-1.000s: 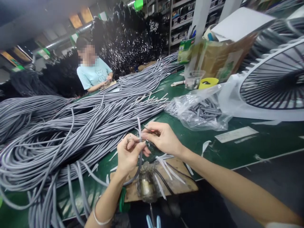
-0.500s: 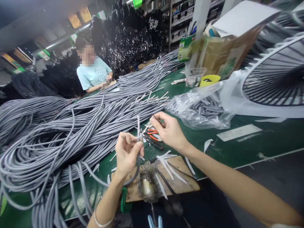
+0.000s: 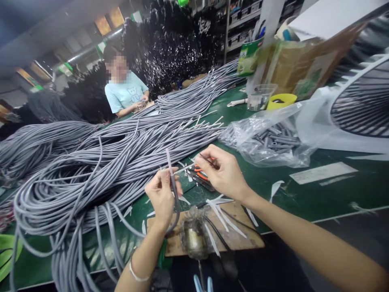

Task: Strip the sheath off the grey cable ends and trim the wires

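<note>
My left hand (image 3: 161,195) is closed round a grey cable (image 3: 172,182) and holds its end upright above the green bench. My right hand (image 3: 224,171) is a little to the right, fingers pinched on a thin dark wire or strip that I cannot name. Under it lie orange-handled pliers (image 3: 201,175). Below both hands sits a small wooden board (image 3: 240,237) with a metal fixture (image 3: 192,239), black wires and white strips on it.
A big heap of grey cables (image 3: 91,166) fills the left of the green bench (image 3: 319,194). A clear bag of short grey tubes (image 3: 267,140) lies right of my hands, with a yellow cup (image 3: 281,99), a cardboard box and a fan guard behind. Another person (image 3: 126,91) sits across.
My right hand drew away from my left hand to the right and now pinches over the pliers. My left hand still holds the cable end upright. The view shifted slightly.
</note>
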A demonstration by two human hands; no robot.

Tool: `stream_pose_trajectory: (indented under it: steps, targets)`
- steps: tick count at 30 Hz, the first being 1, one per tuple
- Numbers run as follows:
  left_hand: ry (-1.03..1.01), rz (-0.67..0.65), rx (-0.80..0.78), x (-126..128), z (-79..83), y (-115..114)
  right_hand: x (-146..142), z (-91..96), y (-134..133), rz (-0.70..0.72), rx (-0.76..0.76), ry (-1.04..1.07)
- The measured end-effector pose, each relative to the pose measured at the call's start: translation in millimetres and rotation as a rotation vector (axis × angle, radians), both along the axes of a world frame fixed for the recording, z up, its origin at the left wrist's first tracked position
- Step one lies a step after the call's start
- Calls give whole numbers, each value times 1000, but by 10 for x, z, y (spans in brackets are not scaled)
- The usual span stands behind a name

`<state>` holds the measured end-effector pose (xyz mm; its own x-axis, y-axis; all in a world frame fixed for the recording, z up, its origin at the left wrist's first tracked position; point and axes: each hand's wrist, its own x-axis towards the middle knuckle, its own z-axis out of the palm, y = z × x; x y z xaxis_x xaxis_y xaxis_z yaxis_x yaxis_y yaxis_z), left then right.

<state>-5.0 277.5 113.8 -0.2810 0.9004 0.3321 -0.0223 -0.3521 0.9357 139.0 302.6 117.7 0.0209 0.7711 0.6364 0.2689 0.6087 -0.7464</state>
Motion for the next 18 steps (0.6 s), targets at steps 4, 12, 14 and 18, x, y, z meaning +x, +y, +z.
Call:
stream_pose_trajectory:
  steps: [4,12,14,18]
  targets:
    - [-46,26,-17,-18,30,33,-12,-2,-2,2,-10,-4]
    - [-23,70,22,-4,-21,31,94,50,31,-258,-40,216]
    - [52,42,24,35,-28,6,66,47,-17,-259,33,189]
    - [218,-3,124,77,-58,-40,-53,6,-99,60,104,-59]
